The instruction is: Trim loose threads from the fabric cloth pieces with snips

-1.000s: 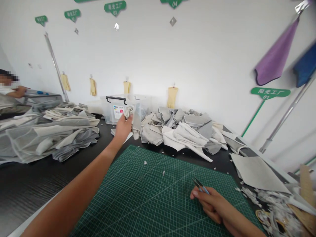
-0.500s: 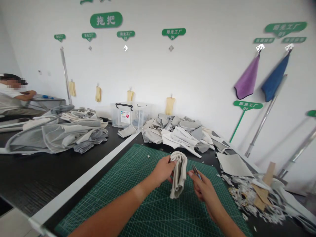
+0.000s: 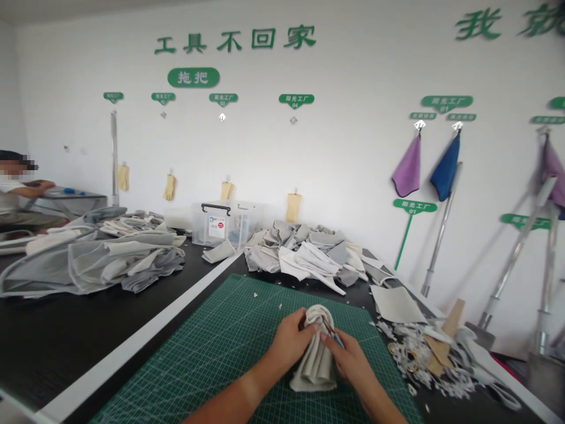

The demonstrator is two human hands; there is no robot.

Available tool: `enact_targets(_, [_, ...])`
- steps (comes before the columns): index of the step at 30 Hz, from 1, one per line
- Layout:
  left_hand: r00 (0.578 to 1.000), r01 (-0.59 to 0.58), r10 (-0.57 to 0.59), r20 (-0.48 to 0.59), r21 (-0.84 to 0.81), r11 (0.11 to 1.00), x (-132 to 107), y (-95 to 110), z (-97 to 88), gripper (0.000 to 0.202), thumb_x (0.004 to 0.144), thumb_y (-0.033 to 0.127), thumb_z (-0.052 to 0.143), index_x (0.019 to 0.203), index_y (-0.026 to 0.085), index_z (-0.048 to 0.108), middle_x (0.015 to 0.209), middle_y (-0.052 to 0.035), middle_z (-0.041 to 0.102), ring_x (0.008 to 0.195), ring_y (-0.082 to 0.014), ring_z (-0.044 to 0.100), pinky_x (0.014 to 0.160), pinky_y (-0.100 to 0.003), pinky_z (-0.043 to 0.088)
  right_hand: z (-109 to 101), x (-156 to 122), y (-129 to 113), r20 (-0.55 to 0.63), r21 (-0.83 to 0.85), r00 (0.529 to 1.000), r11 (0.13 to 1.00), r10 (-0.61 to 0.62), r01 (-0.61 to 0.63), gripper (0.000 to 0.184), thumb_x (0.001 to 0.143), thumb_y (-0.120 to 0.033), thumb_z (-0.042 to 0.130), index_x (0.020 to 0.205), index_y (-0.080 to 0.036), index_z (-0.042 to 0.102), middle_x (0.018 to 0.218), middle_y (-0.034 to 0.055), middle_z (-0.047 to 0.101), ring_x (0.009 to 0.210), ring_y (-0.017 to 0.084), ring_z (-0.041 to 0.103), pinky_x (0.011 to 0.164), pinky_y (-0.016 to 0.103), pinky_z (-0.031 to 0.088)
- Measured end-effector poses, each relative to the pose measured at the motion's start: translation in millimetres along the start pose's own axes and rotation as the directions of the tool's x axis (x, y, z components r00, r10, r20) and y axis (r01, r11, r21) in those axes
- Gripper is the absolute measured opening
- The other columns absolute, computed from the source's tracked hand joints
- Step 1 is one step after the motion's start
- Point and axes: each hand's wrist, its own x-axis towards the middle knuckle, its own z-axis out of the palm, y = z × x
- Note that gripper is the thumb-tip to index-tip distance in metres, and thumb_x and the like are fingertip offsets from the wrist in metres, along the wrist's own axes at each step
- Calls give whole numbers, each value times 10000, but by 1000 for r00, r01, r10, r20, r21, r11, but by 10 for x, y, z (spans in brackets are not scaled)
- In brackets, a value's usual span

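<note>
a cutting mat (image 3: 185, 371) lies on the work table (image 3: 57, 335). over the mat, the folded fabric (image 3: 314, 359) sits between the left hand (image 3: 291, 340) and the right hand (image 3: 349, 360), with small snips (image 3: 334, 333) in the right hand against the fabric. behind the mat lies a heap of fabric offcuts (image 3: 295, 253), and a plastic storage box (image 3: 218, 227) stands behind and left of it. a larger fabric pile (image 3: 110, 262) lies left of the mat. right of the mat are a flat fabric sheet (image 3: 395, 304) and, nearer, a heap of trimmings (image 3: 419, 353). a seated person (image 3: 13, 188) is beyond the left pile. rubber gloves (image 3: 123, 178) and cloths (image 3: 408, 174) hang on the wall (image 3: 353, 59) behind the table.
</note>
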Motion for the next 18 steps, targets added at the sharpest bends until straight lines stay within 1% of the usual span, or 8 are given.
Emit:
enact_targets(2, [999, 24, -23, -27, 36, 999, 23, -5, -33, 156, 880, 344, 566, 828, 201, 604, 812, -14, 674, 759, -179, 600, 680, -274, 401, -59, -6, -14, -60, -22, 997, 999, -46, 45, 538, 645, -667, 752, 819, -170, 647, 638, 10, 589, 609, 164, 543, 505, 225, 388])
enact_targets(4, [994, 62, -52, -94, 109, 992, 37, 0, -81, 167, 893, 364, 555, 832, 214, 597, 793, -4, 668, 745, -175, 599, 687, -270, 395, -110, -16, -30, -103, -11, 994, 999, -40, 39, 504, 648, -640, 759, 781, -171, 632, 629, 8, 586, 625, 168, 554, 511, 222, 393])
enact_targets(6, [983, 111, -85, -162, 159, 981, 40, 3, -138, 154, 900, 385, 552, 921, 241, 602, 827, -1, 679, 754, -178, 613, 697, -268, 394, -151, -21, -31, -148, 30, 989, 999, 20, -16, 484, 663, -625, 755, 758, -174, 605, 549, -16, 524, 542, 140, 507, 466, 213, 347])
enact_targets(9, [966, 173, -128, -226, 191, 966, 39, -19, -213, 186, 918, 402, 533, 1049, 276, 569, 916, -8, 697, 807, -190, 648, 704, -265, 400, -222, -5, 27, -199, 153, 968, 980, 153, -124, 464, 705, -604, 734, 693, -192, 521, 458, -72, 380, 396, 78, 343, 395, 196, 218])
enact_targets(11, [955, 207, -144, -259, 239, 949, 39, -51, -246, 159, 935, 401, 509, 1022, 272, 547, 924, -15, 699, 830, -200, 657, 699, -266, 396, -285, 25, 103, -185, 246, 949, 947, 254, -205, 475, 750, -576, 706, 635, -205, 434, 444, -94, 310, 356, 50, 250, 376, 188, 154])
enact_targets(13, [948, 243, -154, -279, 320, 916, 46, -88, -272, 136, 951, 388, 486, 979, 263, 531, 908, -27, 698, 835, -211, 662, 694, -272, 389, -356, 66, 191, -147, 322, 928, 903, 343, -283, 504, 800, -537, 668, 590, -213, 344, 438, -105, 253, 342, 38, 206, 368, 183, 129])
enact_targets(15, [944, 272, -163, -286, 401, 875, 65, -126, -301, 142, 966, 380, 462, 964, 255, 528, 905, -45, 700, 842, -224, 670, 700, -281, 387, -427, 108, 269, -132, 362, 908, 872, 398, -330, 504, 830, -501, 638, 575, -215, 311, 434, -107, 233, 336, 32, 186, 365, 180, 114])
enact_targets(18, [937, 314, -198, -289, 442, 840, 115, -191, -367, 183, 987, 382, 419, 985, 244, 539, 952, -76, 709, 888, -242, 680, 722, -295, 404, -519, 142, 337, -190, 321, 903, 893, 386, -314, 431, 812, -495, 649, 622, -203, 395, 449, -94, 310, 335, 33, 208, 373, 179, 102])
